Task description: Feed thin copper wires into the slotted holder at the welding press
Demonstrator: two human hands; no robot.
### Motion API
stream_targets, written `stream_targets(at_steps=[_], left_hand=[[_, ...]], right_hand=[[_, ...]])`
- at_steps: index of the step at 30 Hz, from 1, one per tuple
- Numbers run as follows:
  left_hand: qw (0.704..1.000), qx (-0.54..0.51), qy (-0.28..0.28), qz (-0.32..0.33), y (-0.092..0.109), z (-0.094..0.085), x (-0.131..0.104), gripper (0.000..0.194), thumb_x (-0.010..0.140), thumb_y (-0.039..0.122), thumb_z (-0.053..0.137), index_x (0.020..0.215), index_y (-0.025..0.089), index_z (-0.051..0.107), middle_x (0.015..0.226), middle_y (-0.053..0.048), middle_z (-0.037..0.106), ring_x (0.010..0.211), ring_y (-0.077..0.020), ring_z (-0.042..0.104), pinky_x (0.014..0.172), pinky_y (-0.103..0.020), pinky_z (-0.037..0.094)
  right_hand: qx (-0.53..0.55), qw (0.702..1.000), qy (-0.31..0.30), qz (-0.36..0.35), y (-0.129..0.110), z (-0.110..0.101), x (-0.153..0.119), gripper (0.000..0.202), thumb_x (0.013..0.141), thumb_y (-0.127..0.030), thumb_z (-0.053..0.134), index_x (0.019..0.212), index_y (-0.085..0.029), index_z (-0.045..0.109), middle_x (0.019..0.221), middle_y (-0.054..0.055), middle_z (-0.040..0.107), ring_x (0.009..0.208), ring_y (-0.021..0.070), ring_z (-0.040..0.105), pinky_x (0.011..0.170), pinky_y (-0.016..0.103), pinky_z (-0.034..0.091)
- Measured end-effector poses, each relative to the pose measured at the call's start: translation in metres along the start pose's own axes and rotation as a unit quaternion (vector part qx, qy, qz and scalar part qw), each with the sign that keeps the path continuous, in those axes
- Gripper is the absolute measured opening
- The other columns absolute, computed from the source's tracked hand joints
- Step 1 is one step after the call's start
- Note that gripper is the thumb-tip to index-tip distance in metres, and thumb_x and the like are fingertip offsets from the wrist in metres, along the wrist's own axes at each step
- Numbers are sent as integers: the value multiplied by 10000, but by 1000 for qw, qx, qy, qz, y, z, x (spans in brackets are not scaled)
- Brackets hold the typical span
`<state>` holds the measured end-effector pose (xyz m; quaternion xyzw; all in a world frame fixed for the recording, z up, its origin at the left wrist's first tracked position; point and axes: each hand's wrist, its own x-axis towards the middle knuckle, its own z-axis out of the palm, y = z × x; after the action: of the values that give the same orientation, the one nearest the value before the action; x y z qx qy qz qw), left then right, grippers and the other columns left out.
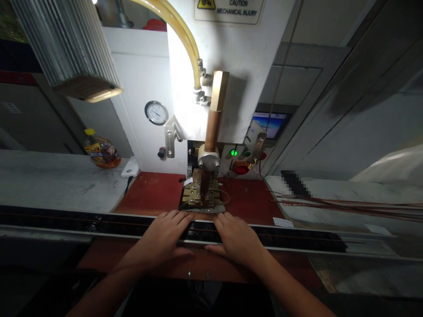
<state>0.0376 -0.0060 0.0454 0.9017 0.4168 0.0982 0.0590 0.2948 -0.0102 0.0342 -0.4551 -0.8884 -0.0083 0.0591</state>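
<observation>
Closest to me: two bare forearms (114, 279), reaching in from below to a long tray (376, 247). Hands: left hand (167, 235) and right hand (238, 236) apart from each other, both clamped on the tray, fingers at the far rim, thumbs along the near one, short stretch showing between. How hard they press, can't tell. Tray lies crosswise in front of the machine (238, 53), mostly dark inside, thin coppery wire (355, 242) running along it.

Left to right now. Finned metal block (68, 46) hangs upper left. Below it, pale surface (62, 178) with a yellow-capped bottle (103, 152) and a small white box (130, 168) beside the machine. Gauge (156, 113) on the machine front. Yellow hose (180, 28) curves down to fittings near a copper rod (213, 130). Rod points down at a small brass block (191, 193), just beyond the hands; tip contact, can't tell. Red board (152, 191) shows either side of the block. Then a lit green light (234, 152) and a screen (269, 123), on. Far right, thin copper strips (346, 207); paper slip (283, 222) near the tray.

Step, my judgement: steadying or lining up the tray before the rod. Next move seems to call for an even hold both sides, fingertips clear of rod and block.
</observation>
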Motion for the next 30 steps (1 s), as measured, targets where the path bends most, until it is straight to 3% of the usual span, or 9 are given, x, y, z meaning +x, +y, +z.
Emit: stream_targets(at_steps=[7, 13, 21, 30], left_hand=[[1000, -19, 6, 3, 4, 9, 3, 901, 738, 618, 812, 1468, 224, 460, 1449, -127, 595, 1288, -313, 576, 1094, -441, 434], [1000, -15, 7, -21, -1, 9, 0, 650, 821, 579, 756, 1326, 215, 572, 1278, -123, 688, 1152, -297, 658, 998, -403, 495], [1000, -10, 1, -21, -5, 9, -1, 686, 810, 567, 771, 1359, 221, 547, 1290, -119, 681, 1152, -294, 657, 1008, -411, 495], [999, -2, 6, -31, -16, 5, -12, 706, 810, 583, 769, 1371, 217, 547, 1286, -116, 686, 1129, -296, 662, 982, -411, 503]], right_hand=[[16, 1000, 16, 3, -18, 4, 14, 616, 853, -708, 652, 1120, -153, 638, 1038, 115, 670, 984, 296, 627, 814, 419, 535], [15, 1000, 21, 7, -25, 8, 20, 604, 834, -726, 659, 1038, -159, 639, 1011, 110, 665, 959, 302, 624, 815, 423, 526], [35, 999, 16, 9, -23, 1, 14, 605, 829, -663, 712, 1171, -176, 604, 1096, 106, 671, 992, 299, 620, 808, 419, 517], [19, 999, -8, 29, -10, -6, 2, 559, 817, -625, 745, 1148, -196, 612, 1087, 106, 685, 977, 301, 640, 799, 408, 500]])
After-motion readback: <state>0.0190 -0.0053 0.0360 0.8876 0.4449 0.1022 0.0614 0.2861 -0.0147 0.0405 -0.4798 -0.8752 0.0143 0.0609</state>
